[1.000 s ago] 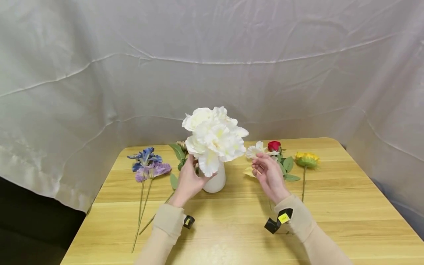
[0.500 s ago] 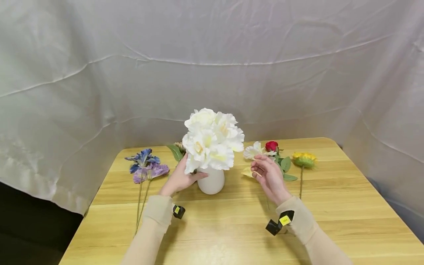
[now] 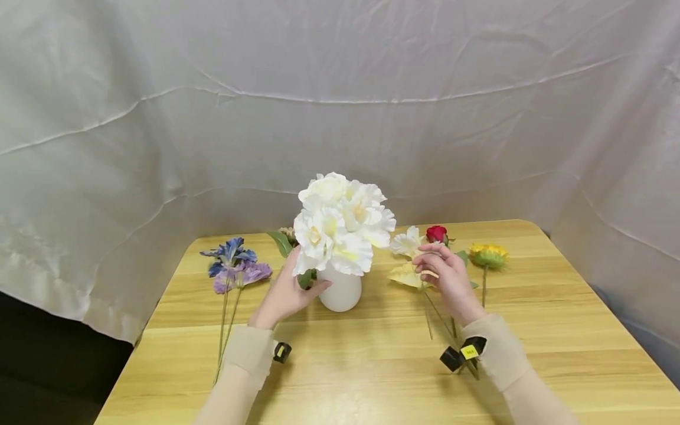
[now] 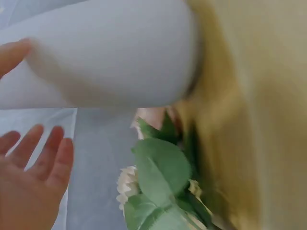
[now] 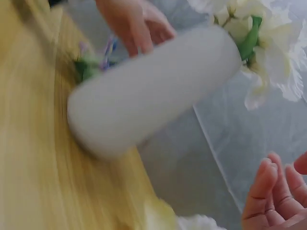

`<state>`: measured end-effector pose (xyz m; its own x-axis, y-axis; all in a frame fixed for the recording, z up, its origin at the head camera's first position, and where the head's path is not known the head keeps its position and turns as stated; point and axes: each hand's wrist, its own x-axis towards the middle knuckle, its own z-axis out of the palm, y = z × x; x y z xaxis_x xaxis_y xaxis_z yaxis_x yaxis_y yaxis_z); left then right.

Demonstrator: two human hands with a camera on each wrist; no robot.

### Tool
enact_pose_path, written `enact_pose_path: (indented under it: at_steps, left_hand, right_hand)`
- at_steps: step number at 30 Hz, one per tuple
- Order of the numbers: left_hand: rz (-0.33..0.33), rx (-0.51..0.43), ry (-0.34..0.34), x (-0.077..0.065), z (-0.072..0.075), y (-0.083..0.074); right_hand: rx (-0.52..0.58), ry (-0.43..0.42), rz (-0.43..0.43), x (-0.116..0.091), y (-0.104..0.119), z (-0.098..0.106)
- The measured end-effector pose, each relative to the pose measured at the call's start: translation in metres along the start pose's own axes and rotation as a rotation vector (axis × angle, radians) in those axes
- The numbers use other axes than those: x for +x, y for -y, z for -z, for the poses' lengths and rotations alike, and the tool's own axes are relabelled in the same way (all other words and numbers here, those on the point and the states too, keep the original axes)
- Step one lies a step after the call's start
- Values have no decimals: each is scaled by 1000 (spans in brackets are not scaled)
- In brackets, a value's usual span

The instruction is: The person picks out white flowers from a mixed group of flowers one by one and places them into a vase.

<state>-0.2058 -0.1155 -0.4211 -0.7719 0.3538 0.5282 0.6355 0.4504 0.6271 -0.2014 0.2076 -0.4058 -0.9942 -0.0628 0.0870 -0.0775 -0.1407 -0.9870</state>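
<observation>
A white vase [image 3: 341, 293] stands upright on the wooden table, with a full bunch of white flowers [image 3: 344, 227] in its mouth. My left hand [image 3: 287, 300] is at the vase's left side below the blooms. In the left wrist view its thumb [image 4: 13, 55] overlaps the vase wall, while the other fingers spread apart beside it. My right hand [image 3: 447, 284] hovers over the flowers lying on the right, fingers loosely bent and nothing in them. Nearest below it are a white flower [image 3: 406, 242] and a pale yellow flower [image 3: 406, 275].
A blue flower [image 3: 229, 254] and a purple flower [image 3: 249, 273] lie on the left, stems toward me. On the right are a red rose [image 3: 437, 234] and a yellow sunflower [image 3: 489, 256]. Green leaves and pale blooms [image 4: 127, 184] lie behind the left hand. Grey cloth hangs behind the table.
My left hand has moved left and down from the white blooms, which have shifted in the vase. My right hand has moved slightly right, uncovering more of the pale yellow flower.
</observation>
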Motion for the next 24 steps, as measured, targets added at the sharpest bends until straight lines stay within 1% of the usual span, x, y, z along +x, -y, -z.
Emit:
enact_pose_path:
  at_steps: [3,4,6,7,9,12,13,15,18,21,24]
  left_hand:
    - [55,17,-90,-14,-6,11]
    - [60,35,-115,-17,-7,11]
    - [36,63,-152,-22,-8,9]
    - [11,82,-163,-24,-10,6]
    - [-65,146,-166,-26,-14,0]
    - [-192,181,-132,-27,-23,-12]
    - [-227,189,-114,-27,-27,-16]
    - [-274,191,-68,-26,-35,-24]
    - [-314,213,12,-23,-47,-37]
    - [-312,245,105,-18,-59,-47]
    - [-352,264,148,-13,-68,-53]
  right_hand:
    - [-161,-1,48,-1,3,11]
    - [-213,-3,57,-1,3,15]
    - [-310,0,68,-1,3,20]
    - [-356,1,68,-1,3,23]
    - [-441,6,62,-1,1,28]
    - [-539,38,44,-1,-3,35]
    - [-560,52,37,-2,-5,37]
    - [-589,80,22,-2,-9,40]
    - [-608,121,2,0,-17,44]
    - [-612,150,-25,2,-23,46]
    - [-611,172,-55,4,-26,45]
